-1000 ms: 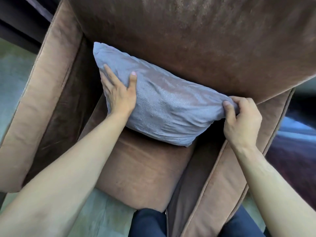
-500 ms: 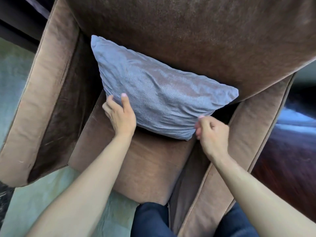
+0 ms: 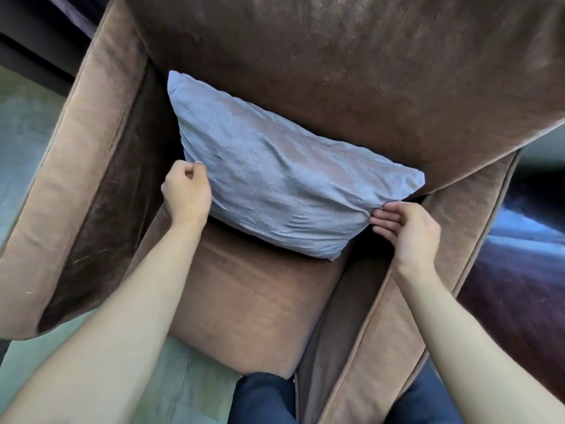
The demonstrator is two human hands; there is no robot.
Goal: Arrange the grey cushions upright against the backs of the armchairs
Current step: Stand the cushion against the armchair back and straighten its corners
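Observation:
A grey cushion (image 3: 275,185) stands on the seat of a brown armchair (image 3: 253,301) and leans against the chair's back (image 3: 351,71). My left hand (image 3: 187,195) is curled at the cushion's left edge, its fingers pinching the fabric there. My right hand (image 3: 409,231) is at the cushion's lower right edge, fingertips closed on a fold of the cover. The cushion's bottom corner points toward the seat's right side.
The armchair's left armrest (image 3: 70,179) and right armrest (image 3: 428,301) flank the seat. A pale green floor (image 3: 24,123) lies to the left and a dark rug (image 3: 519,286) to the right. My dark blue trouser legs (image 3: 263,399) touch the seat's front.
My left hand has slid from flat on the cushion's face to a pinch at its left edge. My right hand left the top right corner and now grips the lower right edge.

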